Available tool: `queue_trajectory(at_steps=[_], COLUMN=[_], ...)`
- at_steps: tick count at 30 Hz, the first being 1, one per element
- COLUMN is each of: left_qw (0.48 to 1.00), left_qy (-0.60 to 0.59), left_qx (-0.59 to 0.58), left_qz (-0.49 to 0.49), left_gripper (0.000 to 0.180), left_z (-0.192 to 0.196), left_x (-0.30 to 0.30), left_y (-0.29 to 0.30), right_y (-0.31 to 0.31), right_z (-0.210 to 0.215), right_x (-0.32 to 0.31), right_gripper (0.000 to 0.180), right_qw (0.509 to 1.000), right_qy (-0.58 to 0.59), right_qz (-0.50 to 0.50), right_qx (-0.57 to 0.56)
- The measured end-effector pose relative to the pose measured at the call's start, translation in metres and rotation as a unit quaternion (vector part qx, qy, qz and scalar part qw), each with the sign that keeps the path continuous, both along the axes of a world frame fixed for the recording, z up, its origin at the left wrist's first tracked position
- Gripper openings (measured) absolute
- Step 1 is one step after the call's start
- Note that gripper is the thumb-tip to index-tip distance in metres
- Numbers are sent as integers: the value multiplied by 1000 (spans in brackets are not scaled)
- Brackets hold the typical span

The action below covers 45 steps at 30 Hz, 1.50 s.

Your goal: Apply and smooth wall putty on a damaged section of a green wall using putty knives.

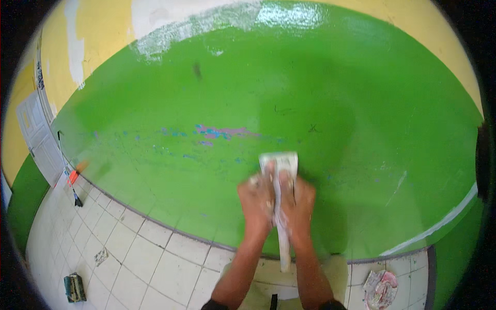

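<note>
My left hand [257, 202] and my right hand [298, 201] are side by side, their fingers closed round a putty knife [284, 253]. Its wide, whitish blade end points up, against or very close to the green wall [222, 93]; its pale handle hangs down between my wrists. Whitish smears mark my fingers, and motion blurs both hands somewhat. Left of the hands, a patch of worn paint [227, 133] shows purple and blue through the green. Small dark pencil-like marks lie on the wall above the blade.
Wet-looking white patches [292, 15] run along the green area's top edge, below yellow wall. A broom [77, 199] and an orange dustpan [73, 178] stand near a white door [40, 137]. On the tiled floor lie a dark green block-shaped object [75, 288] and a stained, crumpled bag-like thing [381, 291].
</note>
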<state>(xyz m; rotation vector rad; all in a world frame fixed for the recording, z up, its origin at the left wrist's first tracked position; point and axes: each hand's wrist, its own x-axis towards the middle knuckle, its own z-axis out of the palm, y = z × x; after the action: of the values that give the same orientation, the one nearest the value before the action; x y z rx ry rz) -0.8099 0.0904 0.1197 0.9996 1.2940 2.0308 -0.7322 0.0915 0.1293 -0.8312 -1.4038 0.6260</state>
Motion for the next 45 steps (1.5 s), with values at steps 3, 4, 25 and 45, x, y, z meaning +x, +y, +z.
queue_trajectory(at_steps=[3,4,25,45], left_qw=[999,996,997,998], left_qy=[-23,-62,-53,33], left_qx=[43,46,56,-37], left_qz=[-17,-47,-19,24], left_gripper=[45,44,51,49], left_z=[43,48,46,14], left_x=[-11,-11,-24,-2], left_y=[4,6,-1,-5], right_y=[12,15,9,-4], right_z=[29,31,34,4], right_x=[-14,-14,-26,0], right_gripper=[42,41,40,38], right_qw=[999,998,998,997], right_qy=[-22,-21,-24,-69], right_qz=[6,-5,28,-27], right_qx=[37,52,50,13])
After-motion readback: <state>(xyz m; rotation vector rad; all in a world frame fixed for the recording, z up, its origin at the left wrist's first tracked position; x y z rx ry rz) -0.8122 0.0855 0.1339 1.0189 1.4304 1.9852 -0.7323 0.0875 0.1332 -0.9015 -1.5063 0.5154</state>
